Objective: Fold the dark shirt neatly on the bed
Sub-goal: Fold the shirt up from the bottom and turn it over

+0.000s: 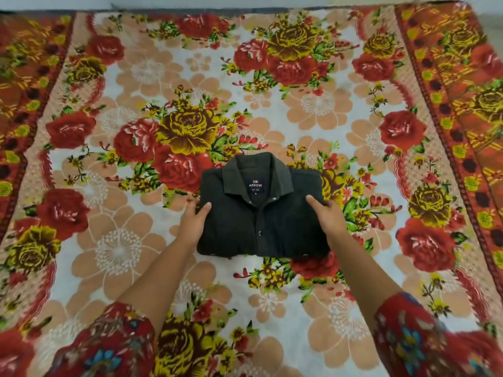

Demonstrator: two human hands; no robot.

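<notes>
The dark shirt [261, 213] lies folded into a compact rectangle in the middle of the bed, collar up and away from me, its label and snap buttons showing. My left hand [194, 220] grips its left edge, thumb on top and fingers tucked under the fabric. On the opposite side my right hand [328, 214] holds the right edge the same way. Both forearms reach in from the bottom of the view.
The bed [122, 251] is covered by a floral blanket with red and yellow roses on white and an orange border along both sides. A pale wall [245, 1] runs along the far edge. My patterned red sleeves [114, 346] fill the lower corners.
</notes>
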